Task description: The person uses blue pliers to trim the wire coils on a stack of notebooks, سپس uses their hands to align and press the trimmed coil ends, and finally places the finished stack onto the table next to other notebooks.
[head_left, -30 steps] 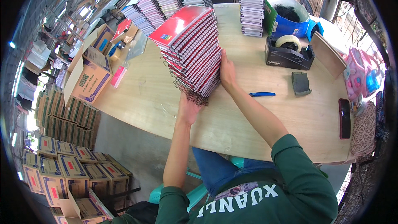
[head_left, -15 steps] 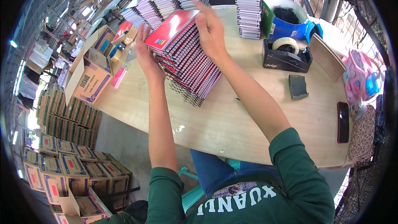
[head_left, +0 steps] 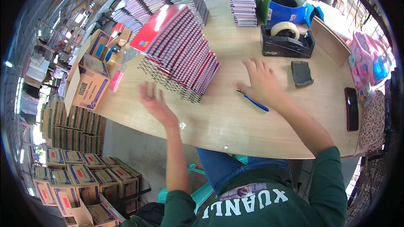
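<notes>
A tall stack of red-covered spiral notebooks (head_left: 179, 52) leans on the table, its wire bindings facing me and sticking out at the lower left. My left hand (head_left: 156, 103) hovers by the near lower side of the stack, fingers apart and slightly blurred, holding nothing. To the right of the stack, my right hand (head_left: 264, 83) is spread with nothing in it, its thumb close to the jaws of blue-handled cutting pliers (head_left: 256, 103). The pliers lie on the tabletop, partly beside the palm.
A black tape dispenser (head_left: 286, 42), a dark block (head_left: 301, 74) and a phone (head_left: 351, 109) are on the right. More notebook stacks (head_left: 240, 0) stand at the back. An opened carton (head_left: 90, 86) sits at the table's left edge; several cartons (head_left: 80, 176) are piled below.
Both hands have come off the notebook stack and moved toward me, the right one also to the right. The stack now tilts more to the left, and the pliers have come into sight.
</notes>
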{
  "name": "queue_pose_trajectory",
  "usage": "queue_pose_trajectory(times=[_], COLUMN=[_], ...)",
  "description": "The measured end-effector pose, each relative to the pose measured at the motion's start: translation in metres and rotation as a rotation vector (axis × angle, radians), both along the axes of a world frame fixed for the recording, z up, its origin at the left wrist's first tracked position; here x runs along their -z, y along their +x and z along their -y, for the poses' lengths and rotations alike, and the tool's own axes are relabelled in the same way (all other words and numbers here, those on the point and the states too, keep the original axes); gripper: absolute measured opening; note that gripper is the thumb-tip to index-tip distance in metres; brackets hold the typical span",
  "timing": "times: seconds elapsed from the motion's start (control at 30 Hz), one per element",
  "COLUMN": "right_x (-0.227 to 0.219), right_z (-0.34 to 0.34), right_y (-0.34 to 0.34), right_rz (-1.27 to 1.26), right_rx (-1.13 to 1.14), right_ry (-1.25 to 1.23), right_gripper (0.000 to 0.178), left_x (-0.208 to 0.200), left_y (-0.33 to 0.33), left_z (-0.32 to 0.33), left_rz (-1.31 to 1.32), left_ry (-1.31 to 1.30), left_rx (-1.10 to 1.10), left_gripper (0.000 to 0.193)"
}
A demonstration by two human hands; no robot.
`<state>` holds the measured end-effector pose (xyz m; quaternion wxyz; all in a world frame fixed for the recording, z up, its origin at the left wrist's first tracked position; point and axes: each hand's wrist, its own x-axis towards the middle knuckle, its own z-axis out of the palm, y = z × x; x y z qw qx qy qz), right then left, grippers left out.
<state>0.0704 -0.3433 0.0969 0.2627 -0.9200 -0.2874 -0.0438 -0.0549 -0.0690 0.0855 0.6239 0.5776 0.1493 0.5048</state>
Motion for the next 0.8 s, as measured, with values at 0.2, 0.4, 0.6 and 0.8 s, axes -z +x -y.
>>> queue_pose_trajectory(times=[0.2, 0.4, 0.6, 0.8], right_x=[0.082, 0.056, 0.072, 0.082], right_z=[0.029, 0.018, -0.034, -0.042], right_y=[-0.025, -0.017, -0.012, -0.013], right_rz=[0.341, 0.169, 0.307, 0.253], right_rx=[-0.071, -0.248, -0.246, -0.142], right_ry=[-0.129, 0.008, 0.016, 0.042], right_gripper=[0.051, 0.043, 0.050, 0.051], left_x=[0.053, 0.061, 0.064, 0.063], left_y=[0.022, 0.000, 0.009, 0.028], left_z=[0.065, 0.064, 0.073, 0.067], left_rz=[-0.311, -0.623, -1.015, -1.029], left_ry=[0.184, 0.323, 0.541, 0.502], left_rx=[-0.004, -0.158, -0.268, -0.435], left_gripper=[0.076, 0.070, 0.066, 0.057])
